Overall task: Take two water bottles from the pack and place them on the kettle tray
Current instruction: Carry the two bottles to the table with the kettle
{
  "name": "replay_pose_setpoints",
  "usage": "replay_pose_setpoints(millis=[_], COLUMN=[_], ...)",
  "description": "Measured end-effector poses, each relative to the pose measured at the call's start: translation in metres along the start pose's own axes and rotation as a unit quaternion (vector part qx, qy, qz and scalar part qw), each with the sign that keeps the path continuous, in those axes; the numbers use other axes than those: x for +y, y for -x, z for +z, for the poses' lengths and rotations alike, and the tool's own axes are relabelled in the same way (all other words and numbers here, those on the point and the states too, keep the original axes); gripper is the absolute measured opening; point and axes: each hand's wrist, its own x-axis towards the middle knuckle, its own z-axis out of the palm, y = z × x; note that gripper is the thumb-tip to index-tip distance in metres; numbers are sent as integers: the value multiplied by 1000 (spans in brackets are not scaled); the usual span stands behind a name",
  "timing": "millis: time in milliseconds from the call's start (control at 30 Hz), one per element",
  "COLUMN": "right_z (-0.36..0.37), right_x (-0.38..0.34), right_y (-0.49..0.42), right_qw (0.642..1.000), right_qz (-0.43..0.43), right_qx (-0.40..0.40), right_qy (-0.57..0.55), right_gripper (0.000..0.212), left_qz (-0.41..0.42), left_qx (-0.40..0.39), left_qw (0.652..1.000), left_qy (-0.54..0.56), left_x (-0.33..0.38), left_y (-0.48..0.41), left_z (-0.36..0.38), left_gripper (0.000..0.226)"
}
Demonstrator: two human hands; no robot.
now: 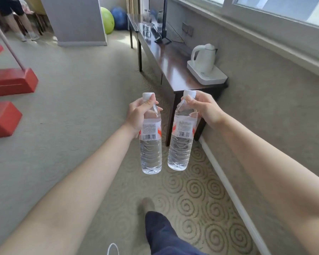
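I hold two clear water bottles with white caps and red-and-white labels, both upright in the air over the carpet. My left hand (136, 115) grips the neck of the left bottle (151, 150). My right hand (204, 109) grips the neck of the right bottle (180, 144). Ahead and to the right, a white kettle (203, 57) stands on a white kettle tray (217, 78) at the near end of a dark wooden table (175, 70). The pack is not in view.
The long table runs along the wall under a window, with a TV stand (162, 39) and glasses (146, 30) farther back. Red furniture (11, 81) sits left. Exercise balls (108, 20) lie beyond. Another person's legs (18, 21) stand top left. My leg (164, 232) steps forward.
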Motion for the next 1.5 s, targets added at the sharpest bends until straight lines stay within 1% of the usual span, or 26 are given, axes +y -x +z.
replay_pose_setpoints(millis=[100, 200, 333, 533, 600, 700, 767, 867, 1000, 1100, 1167, 1267, 1300, 1367, 1500], right_z=[4, 4, 3, -6, -11, -21, -28, -38, -48, -55, -62, -72, -75, -82, -94], right_x=[13, 30, 43, 51, 55, 64, 71, 83, 95, 94, 91, 88, 88, 89, 93], right_y=[-51, -108, -183, -272, -296, -332, -353, -381, -416, -445, -457, -485, -492, -505, -530], right_qw=[1000, 999, 1000, 1000, 1000, 998, 997, 993, 981, 965, 959, 939, 930, 912, 877], right_qz=[0, -4, -1, -5, 3, 18, 30, 38, 44, 54, 62, 57, 53, 47, 62], right_qx=[-25, -31, -7, 12, 25, 48, 64, 106, 186, 252, 274, 334, 357, 401, 467], right_qy=[18, 24, 5, 6, 13, 28, 38, 42, 26, 47, 43, 57, 65, 79, 96], right_gripper=[27, 25, 31, 25, 26, 31, 26, 17, 27, 21, 19, 26, 25, 17, 15], left_qz=[-2, -1, -6, 7, 6, -4, -8, -6, -12, -22, -22, -7, -4, -1, -12], left_qx=[4, 3, -5, -30, -34, -55, -79, -134, -227, -304, -335, -400, -417, -439, -451], left_qw=[1000, 1000, 999, 998, 998, 997, 996, 990, 973, 951, 941, 915, 907, 897, 892], left_qy=[-9, -21, -47, -55, -55, -45, -47, -54, -48, -48, -50, -57, -61, -53, -21], left_x=[-1, 2, 18, 35, 36, 32, 28, 19, 14, 17, 22, 29, 30, 31, 27], left_y=[-39, -88, -158, -250, -279, -325, -358, -412, -486, -544, -572, -623, -639, -665, -710], left_z=[-22, -44, -68, -95, -101, -108, -109, -108, -103, -97, -91, -83, -80, -72, -56], left_gripper=[25, 25, 24, 24, 24, 25, 26, 28, 32, 32, 30, 27, 28, 29, 28])
